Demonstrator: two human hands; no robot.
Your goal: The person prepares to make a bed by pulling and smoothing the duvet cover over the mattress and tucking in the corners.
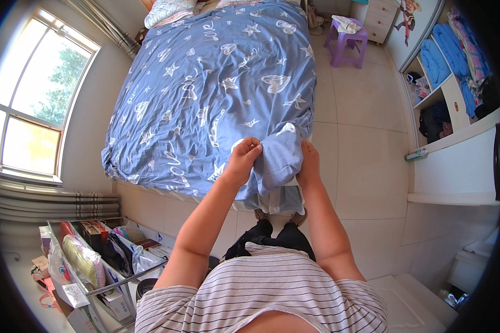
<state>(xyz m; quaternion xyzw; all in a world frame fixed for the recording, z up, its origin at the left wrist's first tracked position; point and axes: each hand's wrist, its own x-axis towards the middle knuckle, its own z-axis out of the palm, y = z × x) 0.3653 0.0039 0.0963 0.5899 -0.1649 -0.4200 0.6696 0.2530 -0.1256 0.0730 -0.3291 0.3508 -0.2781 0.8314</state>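
A blue fabric bed cover [166, 104] with white hearts, stars and lettering lies over the bed, wrinkled in many places. At its near right corner, my left hand [243, 158] pinches the raised edge between thumb and fingers. My right hand [308, 160] grips the same cover a little to the right, its fingertips partly hidden by the cloth. Between both hands the gathered corner hangs bunched, plain side showing. Below it, a grey and white cloth [277, 202] hangs at the foot of the bed.
A purple plastic stool [348, 41] holding a cloth stands right of the bed. Open wardrobe shelves [435, 93] with folded bedding are farther right. At the lower left is a metal-framed rack [129, 277] with bags. A pillow [168, 12] lies at the bed's far left.
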